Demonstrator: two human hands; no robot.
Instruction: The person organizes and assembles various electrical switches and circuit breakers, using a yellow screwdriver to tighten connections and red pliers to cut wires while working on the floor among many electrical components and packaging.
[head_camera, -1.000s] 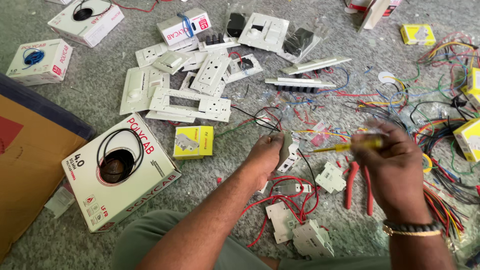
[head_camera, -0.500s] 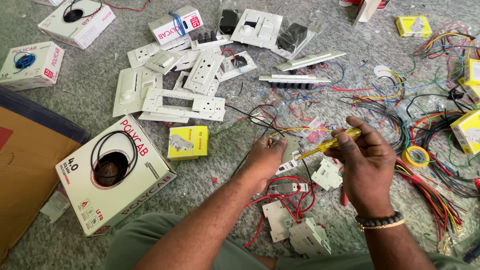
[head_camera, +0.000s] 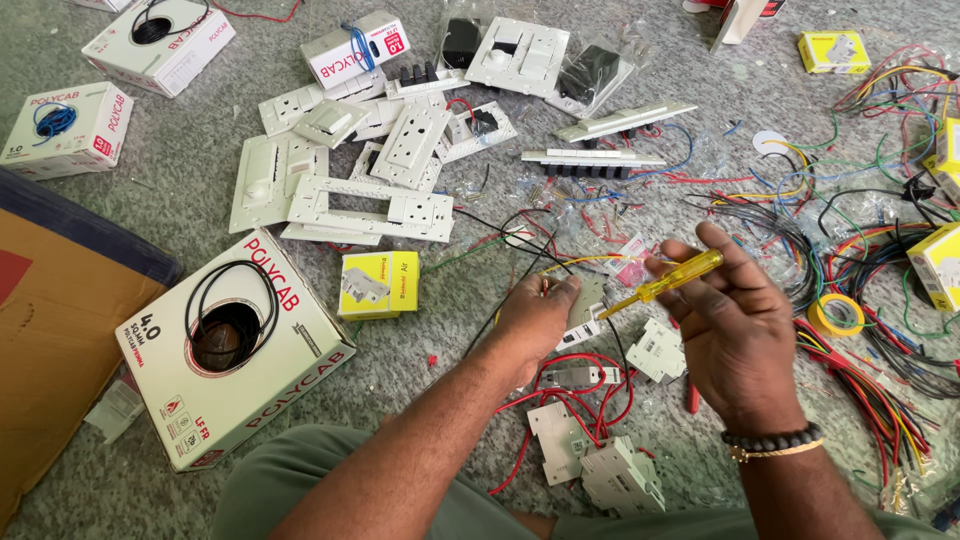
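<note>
Right hand (head_camera: 735, 335), centre right of the frame, pinches a yellow-handled tester screwdriver (head_camera: 665, 285) between thumb and fingertips, its tip angled down to the left at a small white switch module (head_camera: 585, 305). Left hand (head_camera: 535, 320), just left of it, curls round that module and steadies it on the floor, a black wire (head_camera: 520, 270) running out from under the fingers. By the look of it the wiring is midway: below, several white breaker units (head_camera: 590, 450) already sit joined by red wires (head_camera: 580, 385), while white switch plates (head_camera: 370, 205) in the upper middle lie loose and a tangle of coloured wires (head_camera: 860, 260) waits at right.
</note>
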